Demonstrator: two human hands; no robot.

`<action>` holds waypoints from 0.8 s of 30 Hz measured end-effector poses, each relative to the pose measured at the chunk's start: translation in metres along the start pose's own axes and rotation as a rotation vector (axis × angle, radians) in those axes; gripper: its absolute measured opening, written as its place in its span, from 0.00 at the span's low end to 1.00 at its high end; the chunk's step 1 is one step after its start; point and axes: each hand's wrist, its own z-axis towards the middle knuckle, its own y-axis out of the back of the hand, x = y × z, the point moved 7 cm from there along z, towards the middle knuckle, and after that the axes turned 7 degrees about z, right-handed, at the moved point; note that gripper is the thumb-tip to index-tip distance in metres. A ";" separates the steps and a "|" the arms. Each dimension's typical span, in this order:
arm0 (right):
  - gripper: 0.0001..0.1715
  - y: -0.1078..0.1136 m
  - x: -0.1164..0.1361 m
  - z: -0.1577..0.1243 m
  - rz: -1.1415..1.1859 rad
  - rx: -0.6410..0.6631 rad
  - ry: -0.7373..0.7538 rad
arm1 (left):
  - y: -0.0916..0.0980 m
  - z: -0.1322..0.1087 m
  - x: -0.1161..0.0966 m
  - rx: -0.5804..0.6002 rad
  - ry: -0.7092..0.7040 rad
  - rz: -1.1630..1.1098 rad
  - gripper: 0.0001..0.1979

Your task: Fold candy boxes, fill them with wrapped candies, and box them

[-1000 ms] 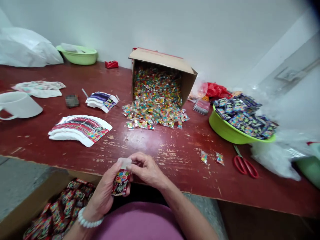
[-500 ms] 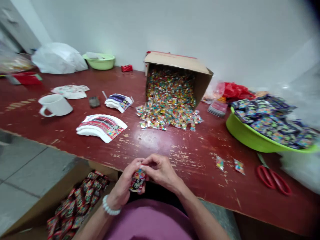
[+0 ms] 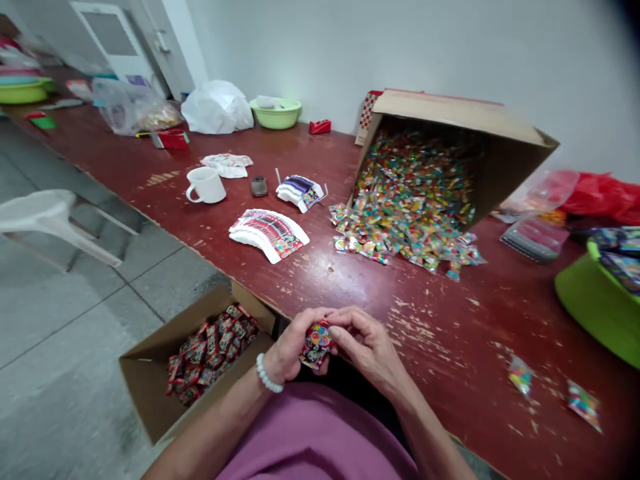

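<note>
1. The left hand [image 3: 293, 350] and the right hand [image 3: 363, 347] are together low in the frame, just above the person's purple top [image 3: 310, 440]. Their fingers curl around a small printed packet [image 3: 316, 345] and pinch it between them.
2. The packet is red with multicoloured print. It sits at the near edge of the table, and part of it is hidden by the fingers.
3. A white beaded bracelet [image 3: 266, 373] circles the left wrist.
4. Just left of the hands, an open cardboard box [image 3: 147, 373] stands on the grey tile floor, holding a heap of similar red packets [image 3: 213, 353].
5. The dark red table [image 3: 440, 320], its paint chipped, runs from the lower right toward the upper left.
6. At upper centre-right, a large carton [image 3: 450, 110] lies tipped on its side, spilling colourful wrapped sweets [image 3: 415, 193] onto the tabletop.
7. At the right edge, a lime-green basin [image 3: 595, 313] holds dark printed packets [image 3: 617, 263], and two loose sweets [image 3: 521, 375] lie at the lower right.
8. Left of the spill are two fanned stacks of printed wrappers [image 3: 269, 235], a white mug [image 3: 206, 185] and a crumpled cloth [image 3: 226, 165].
9. Along the wall at the top are a white plastic bag [image 3: 217, 108] and a pale green basin [image 3: 275, 113].
10. A white plastic stool [image 3: 50, 220] stands on the floor at the left.
</note>
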 end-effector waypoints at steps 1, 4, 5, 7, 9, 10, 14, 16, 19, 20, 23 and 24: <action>0.07 -0.003 0.000 -0.003 -0.050 -0.006 0.054 | 0.000 0.001 0.000 0.012 0.009 -0.056 0.19; 0.20 -0.015 -0.003 -0.012 -0.293 -0.017 0.167 | 0.004 0.004 0.002 -0.038 0.004 -0.179 0.15; 0.27 -0.020 -0.003 -0.014 -0.407 -0.011 0.189 | 0.006 0.005 0.003 -0.066 -0.003 -0.212 0.14; 0.41 -0.029 -0.003 -0.016 -0.642 -0.007 0.227 | 0.009 0.007 0.008 -0.102 -0.009 -0.288 0.14; 0.47 -0.033 -0.001 -0.014 -0.812 -0.019 0.273 | 0.012 0.009 0.010 -0.120 -0.047 -0.341 0.15; 0.47 -0.035 -0.001 -0.012 -0.859 -0.013 0.306 | 0.014 0.009 0.010 -0.139 -0.088 -0.345 0.15; 0.44 -0.047 0.001 -0.003 -0.835 0.087 0.457 | 0.023 0.003 0.011 -0.157 -0.164 -0.378 0.19; 0.44 -0.054 0.003 0.001 -0.771 0.121 0.488 | 0.027 -0.003 0.009 -0.153 -0.190 -0.359 0.20; 0.45 -0.067 0.003 0.007 -0.634 0.188 0.440 | 0.040 -0.017 0.000 -0.190 -0.254 -0.230 0.21; 0.47 -0.071 0.002 0.010 -0.591 0.220 0.409 | 0.047 -0.023 -0.003 -0.214 -0.254 -0.161 0.22; 0.51 -0.068 -0.003 0.018 -0.547 0.240 0.342 | 0.092 -0.058 -0.014 -0.439 -0.199 0.204 0.26; 0.49 -0.060 -0.006 0.022 -0.550 0.204 0.335 | 0.116 -0.078 -0.022 -0.602 -0.175 0.413 0.25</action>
